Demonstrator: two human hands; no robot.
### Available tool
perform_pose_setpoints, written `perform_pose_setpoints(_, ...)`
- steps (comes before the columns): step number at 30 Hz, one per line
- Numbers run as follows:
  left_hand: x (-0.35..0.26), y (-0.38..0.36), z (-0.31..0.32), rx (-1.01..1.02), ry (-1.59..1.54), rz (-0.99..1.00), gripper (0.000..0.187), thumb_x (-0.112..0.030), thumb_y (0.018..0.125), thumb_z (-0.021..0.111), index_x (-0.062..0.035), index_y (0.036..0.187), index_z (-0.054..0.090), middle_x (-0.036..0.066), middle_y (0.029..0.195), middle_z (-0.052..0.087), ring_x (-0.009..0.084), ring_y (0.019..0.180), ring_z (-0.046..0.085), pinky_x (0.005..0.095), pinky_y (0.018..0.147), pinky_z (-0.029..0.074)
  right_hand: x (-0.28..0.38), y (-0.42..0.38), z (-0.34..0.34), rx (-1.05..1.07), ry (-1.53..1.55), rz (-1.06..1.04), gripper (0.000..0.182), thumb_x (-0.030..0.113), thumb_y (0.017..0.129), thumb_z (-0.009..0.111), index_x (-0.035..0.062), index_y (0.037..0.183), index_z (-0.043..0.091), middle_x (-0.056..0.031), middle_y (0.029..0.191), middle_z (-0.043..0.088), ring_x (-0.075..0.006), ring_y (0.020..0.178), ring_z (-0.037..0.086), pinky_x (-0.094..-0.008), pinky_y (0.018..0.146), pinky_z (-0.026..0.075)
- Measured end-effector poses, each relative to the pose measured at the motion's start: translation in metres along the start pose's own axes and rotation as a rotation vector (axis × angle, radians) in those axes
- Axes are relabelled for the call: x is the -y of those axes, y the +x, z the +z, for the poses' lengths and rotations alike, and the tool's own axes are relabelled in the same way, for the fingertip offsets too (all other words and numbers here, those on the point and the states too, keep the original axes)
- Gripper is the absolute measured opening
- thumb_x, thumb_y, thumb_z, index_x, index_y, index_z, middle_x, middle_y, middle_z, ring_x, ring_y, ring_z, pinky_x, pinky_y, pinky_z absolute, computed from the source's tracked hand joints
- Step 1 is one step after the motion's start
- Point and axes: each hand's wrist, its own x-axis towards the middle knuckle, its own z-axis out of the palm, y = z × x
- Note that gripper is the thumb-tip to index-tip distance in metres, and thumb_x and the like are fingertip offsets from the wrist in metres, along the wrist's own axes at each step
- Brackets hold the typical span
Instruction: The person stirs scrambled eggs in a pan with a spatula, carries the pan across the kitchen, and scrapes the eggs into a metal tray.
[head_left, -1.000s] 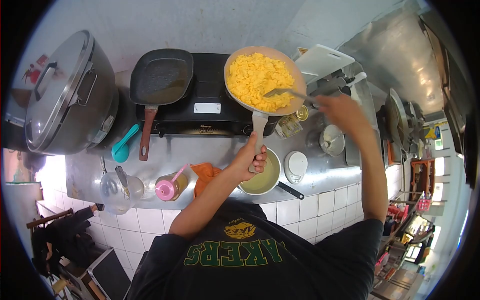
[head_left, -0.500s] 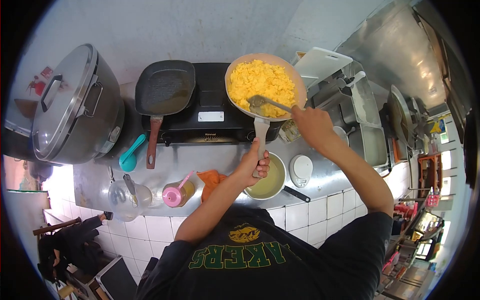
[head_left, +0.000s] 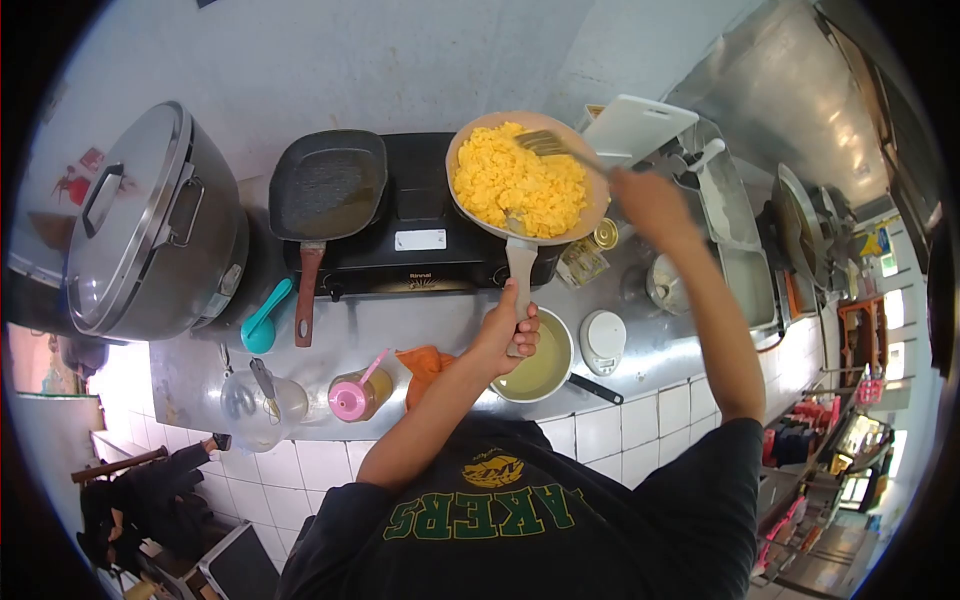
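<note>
**Scrambled egg pan on stove, both hands busy**

Your left hand (head_left: 510,325): fingers curled tight round the pale pan handle (head_left: 520,270), thumb on top, firm fist grip. Handle runs up to the beige frying pan (head_left: 590,175), sitting over the right burner of the black Rinnai stove (head_left: 420,210). Pan is full of yellow scrambled egg (head_left: 515,180), piled mostly centre-left.

Your right hand (head_left: 645,195): closed round the end of a metal fork (head_left: 548,143); exact finger layout can't tell, hand seen from the back. Fork tines rest at the pan's far rim, touching the top edge of the egg.

Around: empty black grill pan (head_left: 328,185) w/ brown handle on the left burner. Big steel lidded pot (head_left: 140,230) far left. Teal scoop (head_left: 265,318) on the steel counter (head_left: 400,320) just below the stove. Pink-capped bottle (head_left: 360,392) and clear jug (head_left: 250,400) near counter edge. Orange cloth (head_left: 425,362) beside your left forearm. Small saucepan (head_left: 540,368) w/ pale liquid directly under your left hand. White round scale (head_left: 605,338) just right of it. White cutting board (head_left: 640,128) behind the pan, right side.
</note>
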Motion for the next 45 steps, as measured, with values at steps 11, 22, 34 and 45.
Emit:
perform_pose_setpoints(11,-0.001,0.003,-0.002,0.043,-0.039,-0.023,0.052,-0.062,0.092,0.036,-0.013,0.076,0.043,-0.006,0.056,0.03,0.0054,0.042,0.025,0.0207,0.037,0.021,0.025,-0.046,-0.08,0.117,-0.188,-0.194,0.017,0.024,0.089,0.052,0.0139,0.102,0.059,-0.0141,0.071,0.062,-0.0345,0.065,0.062,-0.0463,0.058,0.049)
perform_pose_setpoints(22,0.005,0.004,0.001,-0.029,-0.003,0.052,0.053,-0.062,0.091,0.037,-0.0117,0.078,0.045,-0.005,0.055,0.031,0.0062,0.042,0.028,0.0217,0.039,0.022,0.01,0.011,0.015,0.246,0.03,0.003,0.032,0.033,0.094,0.044,0.0061,0.097,0.062,-0.0189,0.086,0.065,-0.0385,0.084,0.062,-0.0493,0.075,0.048)
perform_pose_setpoints(34,0.005,0.011,-0.003,0.025,-0.004,-0.022,0.054,-0.065,0.09,0.037,-0.0132,0.075,0.044,-0.004,0.053,0.031,0.0072,0.04,0.028,0.0222,0.038,0.023,0.014,0.032,0.087,-0.001,0.084,-0.002,0.025,0.017,0.089,0.051,0.0007,0.108,0.048,-0.0221,0.081,0.064,-0.0367,0.075,0.064,-0.0459,0.063,0.052)
perform_pose_setpoints(45,0.004,0.006,-0.001,0.035,-0.022,-0.028,0.055,-0.065,0.091,0.034,-0.0128,0.076,0.042,-0.004,0.055,0.031,0.007,0.042,0.026,0.022,0.039,0.023,-0.002,-0.023,-0.039,0.126,-0.086,0.052,0.023,0.025,0.092,0.049,0.0034,0.098,0.051,-0.0201,0.085,0.063,-0.0391,0.08,0.063,-0.0496,0.068,0.05)
